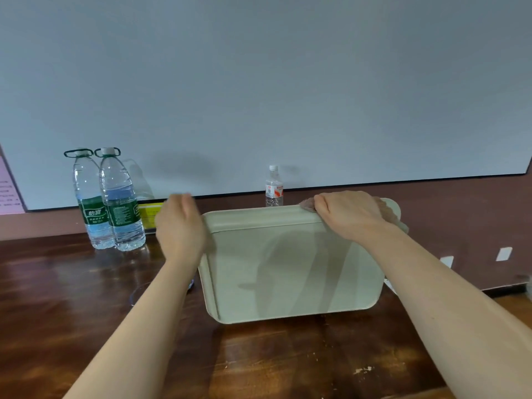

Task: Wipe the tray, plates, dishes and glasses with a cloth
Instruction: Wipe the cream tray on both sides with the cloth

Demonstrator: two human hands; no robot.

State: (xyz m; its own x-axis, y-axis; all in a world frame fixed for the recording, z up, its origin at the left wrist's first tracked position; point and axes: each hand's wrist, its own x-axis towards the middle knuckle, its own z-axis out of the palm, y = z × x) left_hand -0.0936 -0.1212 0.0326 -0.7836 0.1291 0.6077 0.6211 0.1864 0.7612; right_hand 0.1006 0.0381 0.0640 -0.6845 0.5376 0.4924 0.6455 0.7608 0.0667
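Note:
A pale beige rectangular tray (288, 269) is tilted up above the dark wooden table, its inner face toward me. My left hand (180, 226) grips the tray's upper left corner, fingers curled behind the rim. My right hand (349, 216) holds a pinkish-brown cloth (387, 213) and presses it over the tray's top edge near the upper right corner. Bits of the cloth stick out on both sides of that hand. No plates, dishes or glasses are visible.
Two large water bottles (115, 203) with green labels stand at the back left of the table (72, 298). A small clear bottle (274, 187) stands behind the tray. A white board leans on the wall, with a yellow box (149, 214) at its foot.

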